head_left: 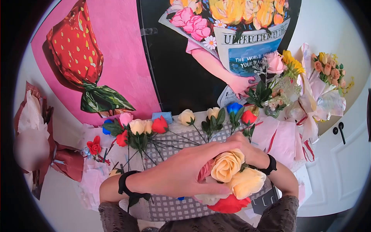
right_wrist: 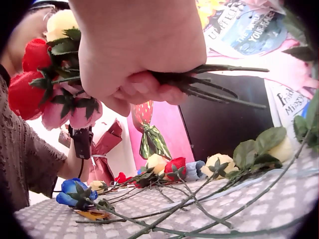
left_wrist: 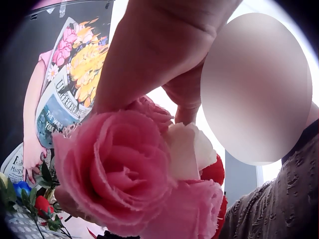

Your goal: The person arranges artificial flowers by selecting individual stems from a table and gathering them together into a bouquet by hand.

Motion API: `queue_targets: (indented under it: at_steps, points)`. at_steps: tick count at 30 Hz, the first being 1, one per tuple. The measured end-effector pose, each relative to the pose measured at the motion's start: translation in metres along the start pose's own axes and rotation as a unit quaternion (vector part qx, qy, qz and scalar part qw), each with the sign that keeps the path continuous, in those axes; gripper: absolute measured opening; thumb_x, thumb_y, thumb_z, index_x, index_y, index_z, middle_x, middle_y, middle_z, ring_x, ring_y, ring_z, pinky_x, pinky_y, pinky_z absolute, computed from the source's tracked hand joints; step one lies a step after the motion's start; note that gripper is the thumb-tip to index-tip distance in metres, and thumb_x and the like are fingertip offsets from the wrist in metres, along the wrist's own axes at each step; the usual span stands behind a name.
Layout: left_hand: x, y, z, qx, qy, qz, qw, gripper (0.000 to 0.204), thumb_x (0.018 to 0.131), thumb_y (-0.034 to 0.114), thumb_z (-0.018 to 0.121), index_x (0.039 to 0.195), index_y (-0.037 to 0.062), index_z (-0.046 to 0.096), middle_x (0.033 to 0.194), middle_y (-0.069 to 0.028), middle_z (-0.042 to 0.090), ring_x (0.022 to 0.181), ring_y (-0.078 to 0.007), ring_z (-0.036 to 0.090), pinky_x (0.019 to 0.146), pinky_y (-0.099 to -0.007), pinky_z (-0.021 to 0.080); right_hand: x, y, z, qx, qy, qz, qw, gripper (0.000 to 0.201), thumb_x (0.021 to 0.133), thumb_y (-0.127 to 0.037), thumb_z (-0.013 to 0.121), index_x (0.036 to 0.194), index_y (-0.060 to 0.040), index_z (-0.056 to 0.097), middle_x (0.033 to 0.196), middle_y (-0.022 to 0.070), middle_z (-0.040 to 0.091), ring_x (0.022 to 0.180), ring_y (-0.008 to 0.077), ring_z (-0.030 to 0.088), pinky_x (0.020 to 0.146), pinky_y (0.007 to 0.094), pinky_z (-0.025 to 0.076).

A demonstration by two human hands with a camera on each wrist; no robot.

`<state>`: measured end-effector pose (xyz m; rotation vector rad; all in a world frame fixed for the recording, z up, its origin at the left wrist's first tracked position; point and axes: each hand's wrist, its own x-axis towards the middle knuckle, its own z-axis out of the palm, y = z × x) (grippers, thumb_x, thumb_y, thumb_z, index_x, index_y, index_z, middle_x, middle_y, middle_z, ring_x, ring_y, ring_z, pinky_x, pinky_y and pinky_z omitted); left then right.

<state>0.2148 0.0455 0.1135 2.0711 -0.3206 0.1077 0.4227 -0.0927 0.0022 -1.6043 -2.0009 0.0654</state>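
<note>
A bunch of artificial roses (head_left: 247, 182), in cream-yellow, pink, white and red, is held above the patterned cloth. My right hand (head_left: 249, 151) is closed round its stems below the flower heads. In the right wrist view, this hand (right_wrist: 142, 55) has curled fingers, and the dark green stems (right_wrist: 219, 92) stick out past them. My left hand (head_left: 183, 170) curves with thumb and fingers round the side of the flower heads. The left wrist view has a large pink rose (left_wrist: 119, 172) close up beneath the left hand (left_wrist: 159, 50), whose fingertips are partly hidden.
Loose roses lie along the far side of the grey checked cloth (head_left: 170, 205), including a red one (head_left: 159, 124) and a blue one (right_wrist: 75, 193). Wrapped bouquets stand at the right (head_left: 317, 91) and left (head_left: 69, 160). Paintings (head_left: 123, 46) rise behind.
</note>
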Motion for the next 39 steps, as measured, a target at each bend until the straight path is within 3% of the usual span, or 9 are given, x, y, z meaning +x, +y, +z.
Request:
queue_targets:
  at_steps: [8, 14, 20, 22, 26, 32, 35, 38, 39]
  points:
    - [0.001, 0.015, 0.005, 0.018, -0.024, -0.090, 0.995, 0.092, 0.070, 0.034, 0.083, 0.142, 0.0118, 0.031, 0.119, -0.0135, 0.056, 0.107, -0.0303, 0.059, 0.091, -0.0373, 0.047, 0.012, -0.017, -0.012, -0.093, 0.054, -0.055, 0.993, 0.013, 0.058, -0.015, 0.064, 0.065, -0.0060, 0.058, 0.060, 0.0084, 0.056, 0.054, 0.0303, 0.056, 0.049, 0.0398, 0.044]
    - [0.001, 0.006, 0.005, 0.016, -0.032, -0.081, 0.996, 0.086, 0.069, 0.030, 0.082, 0.140, 0.0158, 0.036, 0.116, -0.0141, 0.056, 0.105, -0.0314, 0.058, 0.089, -0.0380, 0.047, 0.013, -0.021, -0.016, -0.075, 0.036, -0.038, 0.996, 0.018, 0.061, -0.018, 0.065, 0.077, -0.0091, 0.060, 0.061, 0.0035, 0.056, 0.053, 0.0268, 0.056, 0.049, 0.0378, 0.043]
    - [-0.004, -0.001, 0.001, 0.068, -0.090, -0.016, 0.993, 0.088, 0.072, 0.035, 0.080, 0.142, 0.0087, 0.034, 0.119, -0.0148, 0.056, 0.115, -0.0299, 0.054, 0.098, -0.0392, 0.040, 0.011, -0.017, -0.017, -0.155, 0.040, -0.102, 0.982, 0.021, 0.060, -0.020, 0.067, 0.078, -0.0084, 0.063, 0.060, 0.0018, 0.055, 0.050, 0.0225, 0.054, 0.046, 0.0355, 0.041]
    - [-0.008, -0.007, -0.009, 0.004, -0.054, 0.060, 0.997, 0.088, 0.077, 0.038, 0.077, 0.145, 0.0059, 0.030, 0.125, -0.0147, 0.054, 0.118, -0.0262, 0.053, 0.101, -0.0386, 0.039, 0.009, -0.012, -0.018, -0.138, 0.113, -0.148, 0.973, 0.019, 0.060, -0.019, 0.068, 0.073, -0.0064, 0.063, 0.057, 0.0009, 0.051, 0.047, 0.0191, 0.051, 0.044, 0.0329, 0.038]
    - [-0.017, -0.021, -0.022, -0.199, 0.007, 0.003, 0.980, 0.068, 0.093, 0.037, 0.058, 0.145, 0.0051, 0.029, 0.128, -0.0148, 0.053, 0.120, -0.0237, 0.051, 0.103, -0.0378, 0.038, 0.015, -0.022, -0.026, -0.186, 0.136, -0.222, 0.948, 0.023, 0.066, -0.008, 0.073, 0.058, -0.0071, 0.051, 0.053, 0.0002, 0.042, 0.042, 0.0151, 0.042, 0.040, 0.0289, 0.031]
    - [-0.024, -0.013, -0.013, -0.203, -0.081, -0.118, 0.969, 0.056, 0.099, 0.037, 0.044, 0.145, 0.0068, 0.033, 0.127, -0.0136, 0.054, 0.111, -0.0224, 0.056, 0.096, -0.0354, 0.043, 0.018, -0.031, -0.024, -0.184, 0.180, -0.270, 0.928, 0.037, 0.066, 0.008, 0.068, 0.054, -0.0098, 0.037, 0.051, -0.0010, 0.037, 0.039, 0.0143, 0.039, 0.037, 0.0282, 0.027]
    - [-0.022, -0.010, -0.008, -0.092, -0.145, -0.096, 0.980, 0.053, 0.099, 0.037, 0.042, 0.143, 0.0066, 0.037, 0.127, -0.0117, 0.054, 0.108, -0.0207, 0.056, 0.094, -0.0343, 0.043, 0.017, -0.034, -0.022, -0.188, 0.179, -0.249, 0.933, 0.036, 0.066, 0.007, 0.068, 0.056, -0.0093, 0.038, 0.051, -0.0007, 0.036, 0.039, 0.0145, 0.039, 0.037, 0.0281, 0.027]
    - [-0.023, -0.012, 0.000, -0.163, -0.100, -0.072, 0.979, 0.057, 0.099, 0.043, 0.043, 0.141, 0.0048, 0.039, 0.127, -0.0107, 0.054, 0.112, -0.0170, 0.053, 0.096, -0.0324, 0.042, 0.015, -0.033, -0.018, -0.146, 0.175, -0.202, 0.953, 0.034, 0.069, 0.003, 0.070, 0.058, -0.0090, 0.040, 0.051, 0.0005, 0.037, 0.040, 0.0172, 0.041, 0.038, 0.0295, 0.029]
    - [-0.023, -0.012, 0.002, -0.197, -0.077, -0.059, 0.976, 0.060, 0.099, 0.046, 0.043, 0.141, 0.0039, 0.039, 0.127, -0.0102, 0.054, 0.114, -0.0152, 0.052, 0.097, -0.0314, 0.041, -0.099, -0.089, 0.048, -0.148, 0.175, -0.203, 0.952, 0.034, 0.069, 0.003, 0.070, 0.058, -0.0090, 0.040, 0.051, 0.0005, 0.037, 0.040, 0.0172, 0.041, 0.038, 0.0295, 0.029]
